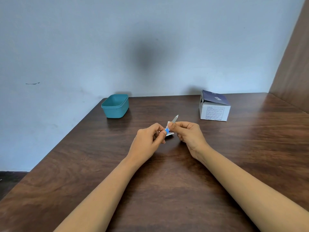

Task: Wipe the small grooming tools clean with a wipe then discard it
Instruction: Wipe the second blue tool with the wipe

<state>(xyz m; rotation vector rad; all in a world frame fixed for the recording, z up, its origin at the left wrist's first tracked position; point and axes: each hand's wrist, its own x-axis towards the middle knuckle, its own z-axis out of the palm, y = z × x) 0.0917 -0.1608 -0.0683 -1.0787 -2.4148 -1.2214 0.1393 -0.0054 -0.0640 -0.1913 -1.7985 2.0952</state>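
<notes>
Looking down through the head view, at the middle of the table (167, 181), somewhat nearer its far edge. Pinching a sachet (168, 131) low down with the left hand (147, 138), thumb and forefinger curled onto it. Pinching the sachet's top with the right hand (189, 133), fingers curled, and trapping a slim grey tool (175, 118) in that same grip, pointing up and away towards the far right corner. Impossible to tell whether clear of the wood or resting on it. Probably a wipe packet not yet torn open, going by the printed blue-and-white skin, but too small to confirm.

Handling, as a guess. For the sachet: feather-light, thin, crinkly and a little slick, so best taken on either side of one edge and torn there, never across the padded middle. For the tool: stiff, narrow, light and smooth, likely to slip or twist between fingertips. Better held by the blunt end and wiped outward to the tip, minding the point.

Standing well apart from both hands: a teal tub (115, 106) at the far left corner, and a box (214, 108) with its flap raised by the far edge, towards the right.
</notes>
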